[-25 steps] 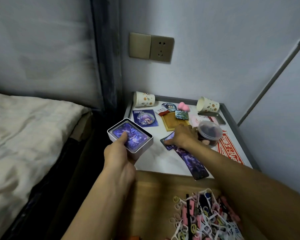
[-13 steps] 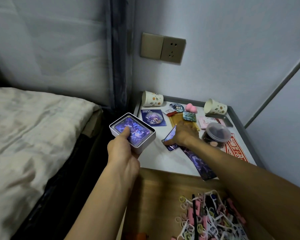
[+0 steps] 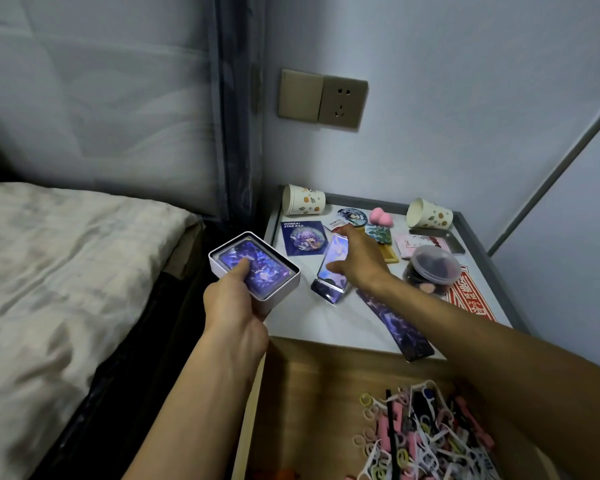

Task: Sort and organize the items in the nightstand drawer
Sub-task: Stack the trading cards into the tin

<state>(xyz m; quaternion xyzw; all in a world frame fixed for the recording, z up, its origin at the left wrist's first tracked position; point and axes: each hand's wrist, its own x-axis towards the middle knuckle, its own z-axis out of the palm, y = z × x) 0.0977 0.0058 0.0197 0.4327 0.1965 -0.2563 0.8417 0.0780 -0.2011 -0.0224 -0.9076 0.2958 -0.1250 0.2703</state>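
Observation:
My left hand grips a white tin box at the nightstand's left edge, with its thumb pressing on the purple cards stacked inside. My right hand reaches over the white nightstand top and pinches a glossy card, tilted up off the surface. Another shiny card lies flat just under it. A long dark purple bookmark lies along my right forearm. Below, the open wooden drawer holds a tangle of hair ties and clips.
Two paper cups lie on their sides at the back. A blue badge card, a pink sponge, a lidded clear jar and a red packet share the top. A bed is left.
My right hand has lifted a card off the nightstand and tilted it up, moving toward the back. My left hand keeps holding the tin box, now slightly further left.

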